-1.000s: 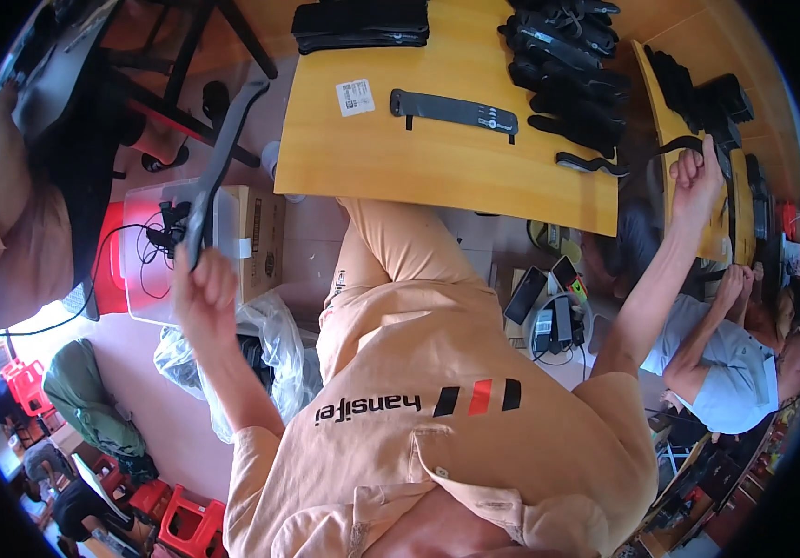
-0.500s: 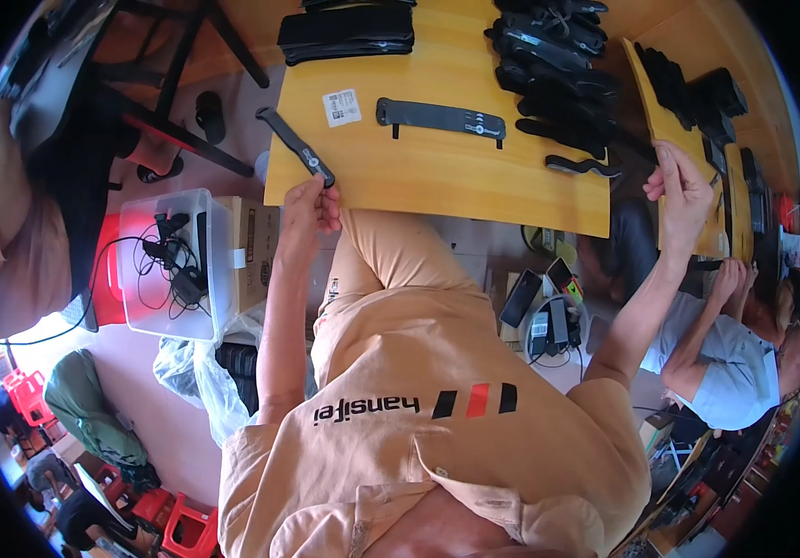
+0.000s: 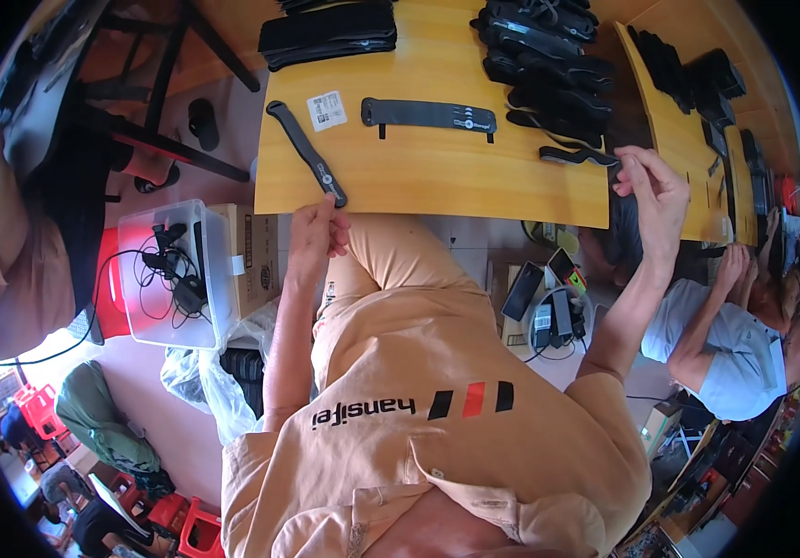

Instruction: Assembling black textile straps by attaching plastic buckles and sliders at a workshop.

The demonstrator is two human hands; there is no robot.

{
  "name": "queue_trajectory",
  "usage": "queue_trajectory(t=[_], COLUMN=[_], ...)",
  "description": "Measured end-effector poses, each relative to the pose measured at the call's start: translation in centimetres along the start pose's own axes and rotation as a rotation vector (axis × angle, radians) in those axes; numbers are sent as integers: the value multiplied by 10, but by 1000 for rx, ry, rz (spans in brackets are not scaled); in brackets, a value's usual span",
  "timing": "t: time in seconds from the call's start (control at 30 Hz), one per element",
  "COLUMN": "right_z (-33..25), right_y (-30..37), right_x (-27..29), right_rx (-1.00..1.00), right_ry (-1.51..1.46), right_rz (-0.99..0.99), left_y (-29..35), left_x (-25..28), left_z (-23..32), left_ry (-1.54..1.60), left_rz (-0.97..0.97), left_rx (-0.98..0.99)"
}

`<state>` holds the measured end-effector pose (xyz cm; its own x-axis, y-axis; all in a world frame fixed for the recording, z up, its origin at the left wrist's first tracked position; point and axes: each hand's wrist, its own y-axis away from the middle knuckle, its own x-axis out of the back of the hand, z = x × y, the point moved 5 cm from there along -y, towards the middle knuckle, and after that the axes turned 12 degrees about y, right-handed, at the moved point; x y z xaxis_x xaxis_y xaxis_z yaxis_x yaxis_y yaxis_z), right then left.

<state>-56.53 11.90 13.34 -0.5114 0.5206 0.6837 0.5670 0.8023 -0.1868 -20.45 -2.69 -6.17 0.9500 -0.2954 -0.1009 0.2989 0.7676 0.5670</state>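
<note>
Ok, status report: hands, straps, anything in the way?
Left hand at near end of left strap. Right hand at curved strap, grip unclear. Middle strap lies between those. Neither hand visibly blocked.

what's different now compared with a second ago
The left hand has swung the dark strap rightward from near the clear bin to the left front corner of the table, fingers at its near end. The right hand has moved left, close to the end of the wavy strap; its grip is unclear. The middle strap and white label stayed put.
</note>
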Motion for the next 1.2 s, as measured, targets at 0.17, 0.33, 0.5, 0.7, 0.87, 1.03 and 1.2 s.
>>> queue_trajectory(t=[0.17,0.33,0.5,0.7,0.87,1.03,1.2], right_z=[-22,-61,-65,18,55,70,74], right_y=[15,34,43,37,28,10,-8], right_x=[-3,-65,-114,-134,-155,-169,-179], right_rx=[152,389,225,-130,-333,-385,-357], right_ry=[-64,-81,-271,-427,-550,-562,-450], right_rz=[-200,-484,-519,-480,-392,-215,-86], left_y=[10,53,59,19,-15,-49,-73], left_x=[18,-49,-110,-72,-57,-55,-61], left_z=[21,87,72,54,59,63,60], left_ry=[-183,-89,-15,-231,-236,-96,-64], left_rz=[144,-108,-762,-723,-582,-239,-119], left_rx=[-56,-853,-175,-166,-278,-308,-386])
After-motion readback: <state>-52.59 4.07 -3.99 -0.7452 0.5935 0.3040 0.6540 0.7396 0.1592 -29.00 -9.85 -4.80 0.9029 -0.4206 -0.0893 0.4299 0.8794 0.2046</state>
